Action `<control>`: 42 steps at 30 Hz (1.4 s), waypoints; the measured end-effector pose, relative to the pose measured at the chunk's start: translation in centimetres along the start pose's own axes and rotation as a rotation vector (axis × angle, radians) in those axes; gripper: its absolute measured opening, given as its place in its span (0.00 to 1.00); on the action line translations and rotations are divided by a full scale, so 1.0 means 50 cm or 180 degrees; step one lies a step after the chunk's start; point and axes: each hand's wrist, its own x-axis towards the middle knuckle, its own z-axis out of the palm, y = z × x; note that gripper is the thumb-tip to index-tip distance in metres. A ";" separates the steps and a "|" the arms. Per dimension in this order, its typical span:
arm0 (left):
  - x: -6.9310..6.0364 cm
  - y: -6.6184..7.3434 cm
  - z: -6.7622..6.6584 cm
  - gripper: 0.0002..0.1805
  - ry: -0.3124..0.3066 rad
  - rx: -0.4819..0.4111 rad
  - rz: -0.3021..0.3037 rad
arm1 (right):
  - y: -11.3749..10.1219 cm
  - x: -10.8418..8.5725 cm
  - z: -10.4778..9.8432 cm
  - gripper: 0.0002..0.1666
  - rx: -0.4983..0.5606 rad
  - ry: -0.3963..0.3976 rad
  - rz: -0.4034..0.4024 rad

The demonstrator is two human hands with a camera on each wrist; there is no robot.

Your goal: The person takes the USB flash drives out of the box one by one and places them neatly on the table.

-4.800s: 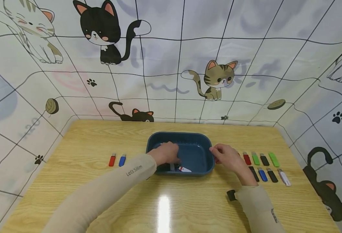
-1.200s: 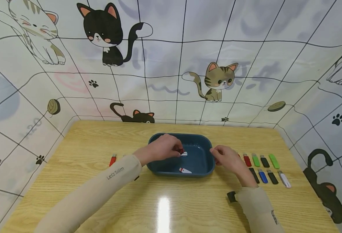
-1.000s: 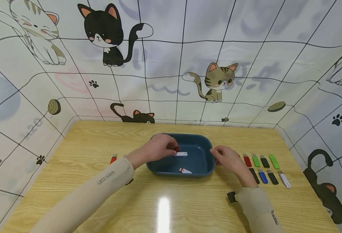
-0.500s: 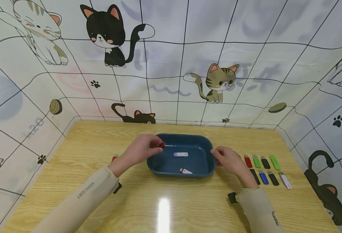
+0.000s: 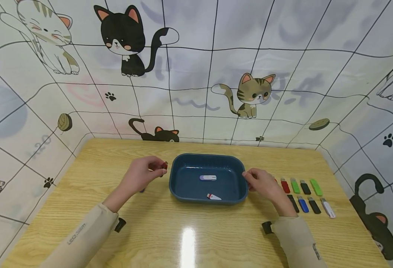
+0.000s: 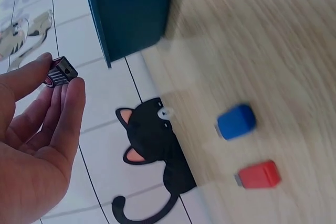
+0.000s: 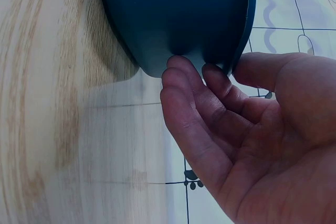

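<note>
My left hand (image 5: pixel 139 175) pinches a dark red USB flash drive (image 5: pixel 164 166) between thumb and fingers, just left of the dark blue plastic bin (image 5: pixel 207 201). Its metal plug end (image 6: pixel 65 70) faces the camera in the left wrist view. On the bin's right end, my right hand (image 5: pixel 264 184) holds the rim between thumb and index finger, its other fingers against the outer wall (image 7: pixel 173 19). Inside the bin lie a white-and-purple flash drive (image 5: pixel 208 178) and a smaller white-and-red one (image 5: pixel 213 196), apart from each other.
Left of the bin, a blue flash drive (image 6: pixel 236 121) and a red one (image 6: pixel 260 175) lie on the wooden table (image 5: pixel 216 238), mostly hidden in the head view. Several drives, including a green one (image 5: pixel 316 187) and a white one (image 5: pixel 328 207), form two rows at right.
My left hand lifts the dark red flash drive out of the bin and carries it left past the rim. The white-and-purple drive is uncovered. My right hand stays on the rim.
</note>
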 end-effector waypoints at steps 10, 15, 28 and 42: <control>-0.030 -0.051 -0.045 0.15 0.0205 0.0036 -0.0360 | 0.001 -0.001 0.000 0.21 -0.0020 0.0001 -0.0009; -0.046 -0.082 -0.066 0.16 0.0211 0.0104 -0.0542 | 0.002 0.000 0.000 0.21 -0.0024 0.0007 -0.0006; -0.074 -0.156 -0.109 0.15 -0.0037 0.0450 -0.0761 | 0.001 0.001 -0.002 0.22 -0.0042 -0.0001 0.0007; -0.075 -0.204 -0.111 0.15 -0.0227 0.0849 -0.1017 | 0.004 0.002 -0.002 0.22 0.0001 0.0007 0.0012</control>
